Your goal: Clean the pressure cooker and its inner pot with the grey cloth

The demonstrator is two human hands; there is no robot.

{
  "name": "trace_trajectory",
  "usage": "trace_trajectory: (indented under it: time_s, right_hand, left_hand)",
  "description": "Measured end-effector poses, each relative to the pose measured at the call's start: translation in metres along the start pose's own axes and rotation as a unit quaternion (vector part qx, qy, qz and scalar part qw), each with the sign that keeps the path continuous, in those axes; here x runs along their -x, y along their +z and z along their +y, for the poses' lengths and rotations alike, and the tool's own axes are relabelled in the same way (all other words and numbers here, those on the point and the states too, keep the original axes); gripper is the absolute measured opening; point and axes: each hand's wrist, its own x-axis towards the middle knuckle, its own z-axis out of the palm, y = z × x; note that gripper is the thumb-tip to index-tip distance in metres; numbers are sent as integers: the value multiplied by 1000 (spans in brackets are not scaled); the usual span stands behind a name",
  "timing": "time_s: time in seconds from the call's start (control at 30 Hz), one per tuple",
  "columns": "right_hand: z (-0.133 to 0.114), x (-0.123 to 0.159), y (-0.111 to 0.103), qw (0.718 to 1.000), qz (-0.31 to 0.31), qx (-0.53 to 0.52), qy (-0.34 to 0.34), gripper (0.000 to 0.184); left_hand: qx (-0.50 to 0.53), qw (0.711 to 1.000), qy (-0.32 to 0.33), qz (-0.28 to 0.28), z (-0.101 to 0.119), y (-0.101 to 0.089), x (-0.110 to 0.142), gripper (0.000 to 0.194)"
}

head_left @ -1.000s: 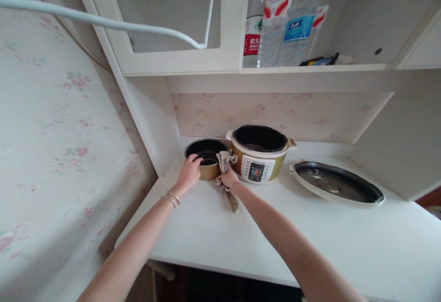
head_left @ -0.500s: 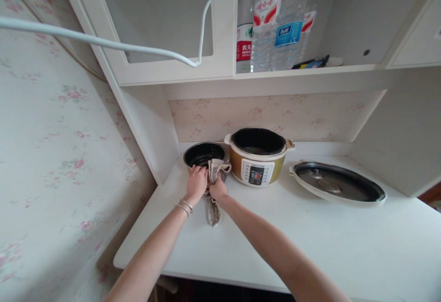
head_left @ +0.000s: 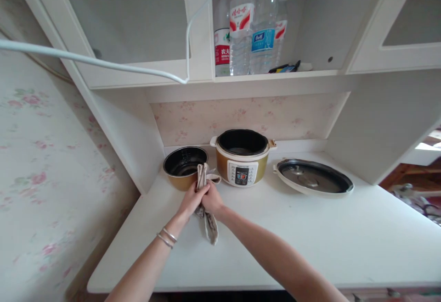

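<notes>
Beyond our left hand (head_left: 191,198) and right hand (head_left: 212,199): gold-bodied, white-rimmed cooker (head_left: 243,159); ahead-left, round gold black-lined pot (head_left: 181,182). We grip the crumpled beige cloth (head_left: 202,176) between both. One cooker, one pot, one cloth.

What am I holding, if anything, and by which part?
A crumpled beige patterned fabric cloth, its bunched middle in the left-hand grip and right-hand grip together; folds stick up above and a loose end shows below.
</notes>
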Motion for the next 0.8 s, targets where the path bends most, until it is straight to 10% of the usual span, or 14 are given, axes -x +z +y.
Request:
trace_trajectory:
  time_s: [0.3, 0.57, 0.8]
  right_hand:
    - [-16, 21, -80, 991, -107, -71, -29, 36]
    - [1, 9, -135, 1000, 5, 14, 23, 30]
    - [54, 39, -137, 987, 121, 55, 86, 38]
  left_hand:
    - [293, 953, -79, -22, 21, 38, 15, 46]
    - [468, 832, -285, -89, 3, 60, 19, 38]
    - [478, 823, -294, -92, -25, 70, 36, 55]
